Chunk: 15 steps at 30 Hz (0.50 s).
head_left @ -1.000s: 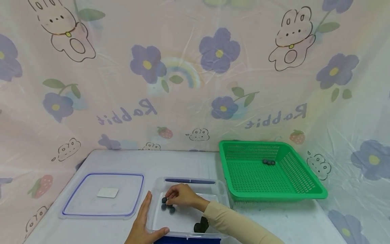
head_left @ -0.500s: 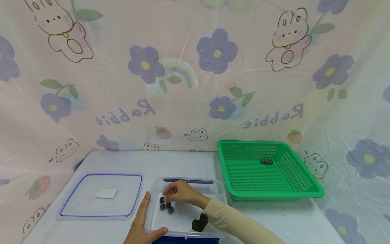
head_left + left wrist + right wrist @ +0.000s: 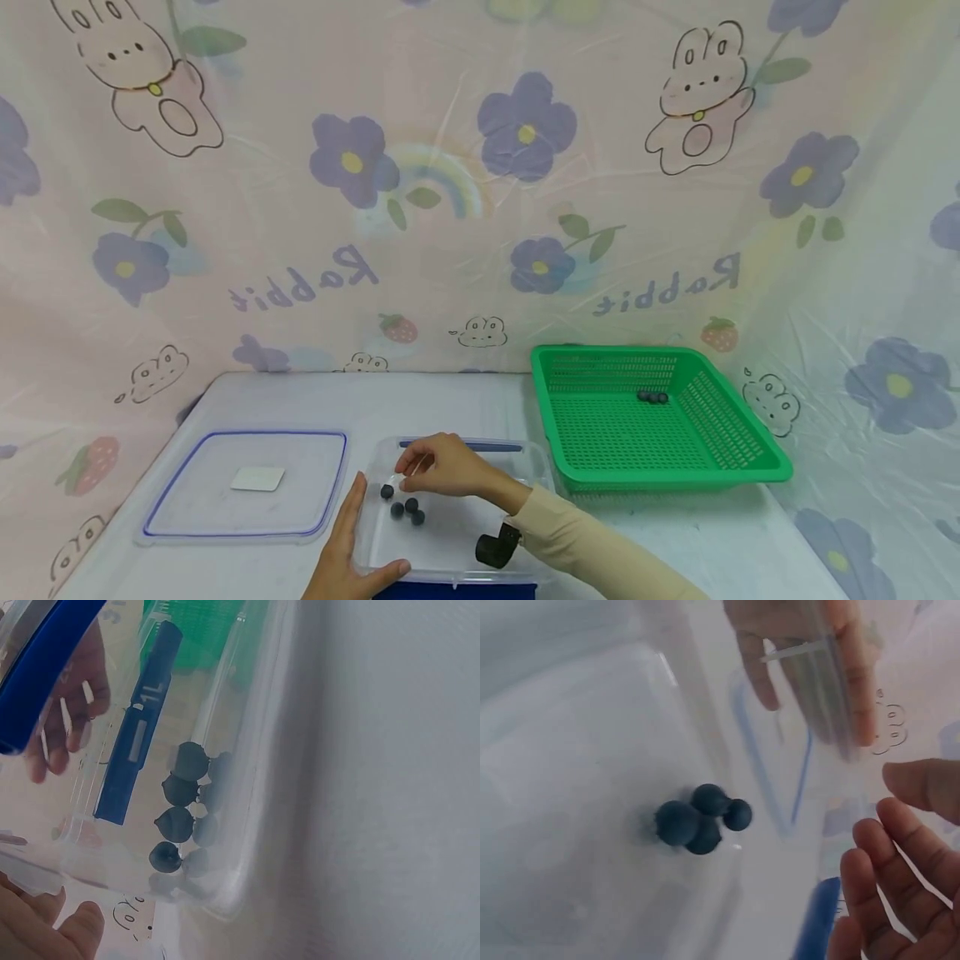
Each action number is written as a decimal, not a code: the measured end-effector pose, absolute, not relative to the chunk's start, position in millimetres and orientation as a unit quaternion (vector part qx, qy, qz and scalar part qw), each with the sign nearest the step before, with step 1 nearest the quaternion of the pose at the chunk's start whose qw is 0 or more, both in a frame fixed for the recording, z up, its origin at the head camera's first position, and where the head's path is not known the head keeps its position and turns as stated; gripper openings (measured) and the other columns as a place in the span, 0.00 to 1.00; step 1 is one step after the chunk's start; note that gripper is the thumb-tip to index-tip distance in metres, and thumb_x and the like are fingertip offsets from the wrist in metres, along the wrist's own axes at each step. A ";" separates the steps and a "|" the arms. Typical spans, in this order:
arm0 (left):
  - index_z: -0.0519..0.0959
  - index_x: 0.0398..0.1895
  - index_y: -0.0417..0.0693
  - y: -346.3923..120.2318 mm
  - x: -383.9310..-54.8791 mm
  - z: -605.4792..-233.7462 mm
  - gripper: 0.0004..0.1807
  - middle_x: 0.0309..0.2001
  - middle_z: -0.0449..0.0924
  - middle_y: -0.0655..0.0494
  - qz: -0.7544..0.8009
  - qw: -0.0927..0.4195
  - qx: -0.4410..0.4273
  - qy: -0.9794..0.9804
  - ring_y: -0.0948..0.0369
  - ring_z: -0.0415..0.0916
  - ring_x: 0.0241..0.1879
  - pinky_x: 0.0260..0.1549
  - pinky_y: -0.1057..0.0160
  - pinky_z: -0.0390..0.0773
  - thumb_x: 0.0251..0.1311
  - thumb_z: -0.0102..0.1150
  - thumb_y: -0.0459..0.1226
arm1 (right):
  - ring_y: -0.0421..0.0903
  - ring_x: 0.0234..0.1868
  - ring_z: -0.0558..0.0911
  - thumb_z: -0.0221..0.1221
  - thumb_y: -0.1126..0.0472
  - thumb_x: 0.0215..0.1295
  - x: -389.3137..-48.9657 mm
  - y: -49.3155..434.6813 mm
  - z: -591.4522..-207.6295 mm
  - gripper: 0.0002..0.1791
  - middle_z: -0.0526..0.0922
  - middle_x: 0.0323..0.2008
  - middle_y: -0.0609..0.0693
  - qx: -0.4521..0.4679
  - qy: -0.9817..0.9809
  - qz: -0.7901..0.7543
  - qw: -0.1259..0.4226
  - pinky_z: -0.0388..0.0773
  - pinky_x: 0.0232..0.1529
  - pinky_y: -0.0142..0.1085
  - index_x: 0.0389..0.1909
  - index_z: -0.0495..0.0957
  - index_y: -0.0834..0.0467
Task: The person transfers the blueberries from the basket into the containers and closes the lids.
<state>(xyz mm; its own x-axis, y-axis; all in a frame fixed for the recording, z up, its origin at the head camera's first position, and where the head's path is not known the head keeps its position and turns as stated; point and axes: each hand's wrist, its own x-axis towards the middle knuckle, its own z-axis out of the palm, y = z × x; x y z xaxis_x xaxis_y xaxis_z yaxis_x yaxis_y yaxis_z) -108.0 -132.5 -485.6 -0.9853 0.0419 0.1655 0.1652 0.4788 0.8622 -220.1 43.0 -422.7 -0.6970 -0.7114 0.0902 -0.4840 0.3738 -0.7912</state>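
Note:
Several small dark blue balls point(image 3: 397, 510) with tiny pointed nubs lie at the left side of a clear plastic box point(image 3: 457, 533). One ball point(image 3: 387, 492) sits slightly apart, toward the box's back left. My right hand point(image 3: 450, 468) hovers over the back of the box, just right of the balls; in the right wrist view, its fingers point(image 3: 874, 847) and thumb are apart with nothing between them. My left hand point(image 3: 348, 542) rests along the box's left wall, fingers straight, its thumb at the front rim. Through the clear wall, the left wrist view shows the balls point(image 3: 180, 793) clustered.
A green perforated basket point(image 3: 667, 477) stands behind and right of the box, with a few dark balls point(image 3: 652, 397) near its back. A clear lid point(image 3: 187, 479) with a blue seal and white label lies at left. A black camera point(image 3: 495, 547) is strapped at my right wrist.
My right fingers have lifted off the balls and drawn slightly back. One ball has shifted left, away from the others. My left hand has stayed at the box.

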 end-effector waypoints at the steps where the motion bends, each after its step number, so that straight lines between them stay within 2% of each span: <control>1: 0.40 0.69 0.58 -132.2 -107.9 -484.9 0.60 0.69 0.38 0.52 -0.504 0.060 -0.058 -0.860 0.45 0.43 0.63 0.52 0.37 0.51 0.35 0.71 0.48 | 0.33 0.30 0.76 0.62 0.59 0.52 -219.4 43.6 -420.1 0.09 0.79 0.29 0.37 -0.370 0.819 -0.419 0.128 0.73 0.30 0.27 0.34 0.79 0.56; 4: 0.40 0.69 0.58 -130.9 -106.7 -482.9 0.59 0.69 0.38 0.50 -0.501 0.054 -0.043 -0.862 0.43 0.43 0.63 0.48 0.33 0.51 0.37 0.70 0.50 | 0.32 0.31 0.76 0.62 0.59 0.52 -217.1 46.0 -412.1 0.08 0.78 0.31 0.37 -0.389 0.823 -0.401 0.107 0.73 0.32 0.25 0.34 0.78 0.53; 7: 0.40 0.69 0.58 -130.3 -106.5 -481.7 0.58 0.69 0.37 0.49 -0.496 0.050 -0.034 -0.866 0.42 0.42 0.63 0.47 0.32 0.51 0.38 0.69 0.51 | 0.33 0.33 0.75 0.62 0.59 0.52 -214.5 49.7 -402.7 0.09 0.76 0.31 0.35 -0.406 0.830 -0.375 0.075 0.72 0.33 0.24 0.36 0.76 0.51; 15: 0.42 0.69 0.53 -131.7 -108.4 -482.1 0.61 0.69 0.39 0.53 -0.509 0.049 -0.049 -0.858 0.51 0.44 0.63 0.54 0.43 0.53 0.34 0.72 0.49 | 0.34 0.34 0.75 0.62 0.60 0.51 -212.8 69.0 -375.8 0.10 0.76 0.32 0.36 -0.409 0.848 -0.336 -0.024 0.72 0.34 0.26 0.36 0.76 0.50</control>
<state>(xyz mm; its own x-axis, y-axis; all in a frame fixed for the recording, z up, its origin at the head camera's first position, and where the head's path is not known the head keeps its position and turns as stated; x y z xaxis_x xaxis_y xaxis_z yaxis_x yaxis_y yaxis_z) -108.4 -131.7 -482.1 -0.9905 0.0332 0.1338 0.1334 0.4765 0.8690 -212.8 69.0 -375.8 -0.6647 -0.6777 0.3144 -0.7093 0.4404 -0.5503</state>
